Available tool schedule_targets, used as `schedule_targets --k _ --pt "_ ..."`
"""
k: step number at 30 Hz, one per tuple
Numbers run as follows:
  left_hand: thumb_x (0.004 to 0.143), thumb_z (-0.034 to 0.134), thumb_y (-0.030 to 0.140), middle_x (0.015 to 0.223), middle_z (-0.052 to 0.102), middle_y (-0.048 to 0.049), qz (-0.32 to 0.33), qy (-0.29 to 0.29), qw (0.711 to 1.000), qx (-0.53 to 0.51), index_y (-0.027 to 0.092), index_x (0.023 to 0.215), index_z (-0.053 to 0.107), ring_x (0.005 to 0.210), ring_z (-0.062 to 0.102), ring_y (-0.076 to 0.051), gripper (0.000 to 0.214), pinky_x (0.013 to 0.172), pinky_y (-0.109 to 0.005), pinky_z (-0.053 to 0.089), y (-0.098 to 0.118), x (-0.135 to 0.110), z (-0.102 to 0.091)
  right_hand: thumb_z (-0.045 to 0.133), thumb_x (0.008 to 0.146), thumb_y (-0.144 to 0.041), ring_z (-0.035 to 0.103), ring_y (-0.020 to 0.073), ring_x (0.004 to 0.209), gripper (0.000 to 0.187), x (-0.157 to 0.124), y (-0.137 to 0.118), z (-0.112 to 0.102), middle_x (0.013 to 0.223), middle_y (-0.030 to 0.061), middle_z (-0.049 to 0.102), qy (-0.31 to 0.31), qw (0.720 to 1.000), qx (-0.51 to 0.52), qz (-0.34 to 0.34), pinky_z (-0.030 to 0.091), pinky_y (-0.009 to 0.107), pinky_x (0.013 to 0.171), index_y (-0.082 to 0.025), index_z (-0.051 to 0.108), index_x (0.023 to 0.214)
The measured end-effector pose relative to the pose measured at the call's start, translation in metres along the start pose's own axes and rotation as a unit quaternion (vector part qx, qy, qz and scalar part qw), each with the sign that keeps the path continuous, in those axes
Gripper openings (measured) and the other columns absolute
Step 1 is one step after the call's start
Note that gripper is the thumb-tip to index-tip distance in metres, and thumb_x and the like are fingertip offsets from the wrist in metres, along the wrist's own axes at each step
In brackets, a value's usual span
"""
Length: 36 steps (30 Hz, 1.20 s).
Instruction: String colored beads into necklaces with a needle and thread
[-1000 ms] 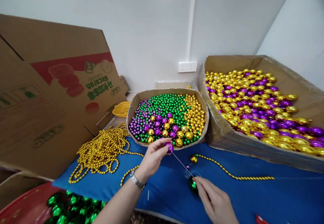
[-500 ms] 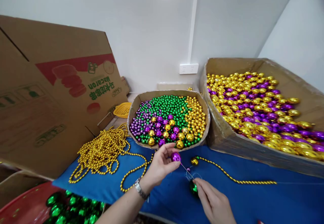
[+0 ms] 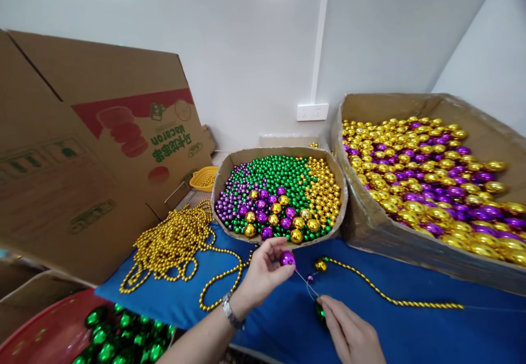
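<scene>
My left hand (image 3: 265,268), wearing a metal watch at the wrist, pinches a shiny purple ball (image 3: 287,259) between thumb and fingers. A thin needle (image 3: 302,278) runs from the ball's lower right side to the fingertips of my right hand (image 3: 349,328), which are closed on its other end. Fine clear thread loops beside it. A small purple bead (image 3: 310,278) hangs near the thread. Partly hidden by my right fingers is a large green ball (image 3: 320,312). Behind them, a gold ball (image 3: 320,265) joins a gold bead strand (image 3: 378,288) on the blue cloth (image 3: 296,331).
A low cardboard tray (image 3: 344,188) holds purple, green and gold beads. At right stands a large carton (image 3: 370,227) of gold and purple balls. Left are a gold bead pile (image 3: 176,243), a tall carton (image 3: 123,188), a yellow basket (image 3: 197,182) and a red basin (image 3: 41,325) of green balls.
The whole view has shifted slightly, so the surroundings sit further right. My hands keep hold of the purple ball and needle, with little movement between them.
</scene>
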<state>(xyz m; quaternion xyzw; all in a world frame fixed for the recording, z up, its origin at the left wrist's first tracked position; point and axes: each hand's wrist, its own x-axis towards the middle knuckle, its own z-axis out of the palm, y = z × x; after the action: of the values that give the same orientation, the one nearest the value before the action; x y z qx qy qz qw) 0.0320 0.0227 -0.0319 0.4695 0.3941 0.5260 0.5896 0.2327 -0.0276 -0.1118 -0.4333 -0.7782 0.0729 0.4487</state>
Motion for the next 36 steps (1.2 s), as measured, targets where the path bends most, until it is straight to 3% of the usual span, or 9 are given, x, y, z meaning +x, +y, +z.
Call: schedule_targets --k 15,20,25,27,28,30,33,34,36 --pt "0.065 0.079 0.020 0.107 0.061 -0.0079 0.026 -0.015 0.999 0.020 0.021 0.113 0.056 0.094 0.057 -0.017 0.054 0.082 -0.029 0.047 0.000 -0.005 -0.004 0.040 0.095 -0.030 0.071 0.0164 0.076 0.029 0.002 -0.001 0.002 0.089 0.0050 0.074 0.006 1.000 -0.009 -0.013 0.058 0.021 0.068 -0.020 0.067 0.101" --pt "0.062 0.082 0.021 0.106 0.061 -0.0079 -0.001 -0.022 1.000 -0.002 0.022 0.114 0.056 0.091 0.058 -0.017 0.059 0.078 -0.029 0.049 -0.005 -0.008 -0.003 0.040 0.096 -0.029 0.071 0.0165 0.079 0.028 0.005 -0.005 0.003 0.090 0.0060 0.073 -0.005 1.000 0.013 -0.009 0.057 0.022 0.070 -0.020 0.065 0.102" --pt "0.070 0.075 0.028 0.118 0.058 -0.0109 0.049 -0.081 0.988 0.125 0.025 0.125 0.051 0.103 0.056 -0.023 0.060 0.085 -0.035 0.046 0.006 -0.008 -0.012 0.038 0.096 -0.030 0.071 0.0170 0.078 0.029 0.007 -0.005 0.001 0.089 0.0061 0.073 -0.005 1.000 0.004 -0.004 0.058 0.022 0.070 -0.020 0.065 0.102" --pt "0.077 0.068 0.031 0.115 0.059 -0.0106 0.127 -0.043 0.953 0.272 0.024 0.122 0.055 0.104 0.053 -0.025 0.048 0.088 -0.039 0.043 0.020 0.003 -0.027 0.040 0.095 -0.030 0.071 0.0174 0.078 0.028 0.007 -0.003 -0.001 0.090 0.0056 0.073 0.006 1.000 -0.005 -0.012 0.058 0.023 0.071 -0.020 0.065 0.103" --pt "0.080 0.063 0.031 0.111 0.061 -0.0105 0.161 -0.008 0.918 0.363 0.024 0.118 0.058 0.103 0.053 -0.026 0.039 0.090 -0.040 0.041 0.028 0.010 -0.036 0.040 0.095 -0.030 0.071 0.0174 0.078 0.027 0.007 -0.001 -0.002 0.091 0.0055 0.073 0.010 1.000 -0.009 -0.015 0.058 0.023 0.071 -0.020 0.064 0.103" --pt "0.085 0.054 0.030 0.100 0.063 -0.0121 0.172 0.051 0.809 0.559 0.021 0.105 0.064 0.100 0.051 -0.028 0.025 0.090 -0.043 0.037 0.042 0.026 -0.057 0.042 0.095 -0.030 0.071 0.0171 0.078 0.026 0.007 0.000 -0.003 0.091 0.0054 0.073 0.021 0.999 -0.012 -0.024 0.057 0.023 0.072 -0.019 0.064 0.102" --pt "0.085 0.048 0.024 0.090 0.065 -0.0151 0.074 0.046 0.638 0.765 0.017 0.091 0.065 0.095 0.052 -0.031 0.020 0.084 -0.044 0.037 0.055 0.048 -0.085 0.042 0.094 -0.029 0.071 0.0170 0.077 0.025 0.007 0.000 -0.001 0.090 0.0051 0.073 0.031 0.999 -0.016 -0.036 0.057 0.022 0.071 -0.019 0.065 0.101" --pt "0.083 0.049 0.024 0.088 0.065 -0.0153 0.048 0.032 0.608 0.792 0.016 0.087 0.065 0.093 0.053 -0.031 0.019 0.083 -0.044 0.037 0.057 0.052 -0.091 0.042 0.094 -0.028 0.071 0.0169 0.077 0.025 0.007 0.000 0.000 0.090 0.0050 0.073 0.033 0.999 -0.019 -0.040 0.057 0.022 0.071 -0.018 0.064 0.101" --pt "0.080 0.052 0.023 0.085 0.066 -0.0145 0.031 0.007 0.592 0.805 0.016 0.081 0.065 0.088 0.056 -0.030 0.014 0.080 -0.044 0.038 0.058 0.057 -0.098 0.042 0.094 -0.026 0.071 0.0164 0.075 0.024 0.007 -0.002 0.001 0.089 0.0051 0.073 0.038 0.998 -0.024 -0.046 0.057 0.021 0.070 -0.018 0.064 0.100"
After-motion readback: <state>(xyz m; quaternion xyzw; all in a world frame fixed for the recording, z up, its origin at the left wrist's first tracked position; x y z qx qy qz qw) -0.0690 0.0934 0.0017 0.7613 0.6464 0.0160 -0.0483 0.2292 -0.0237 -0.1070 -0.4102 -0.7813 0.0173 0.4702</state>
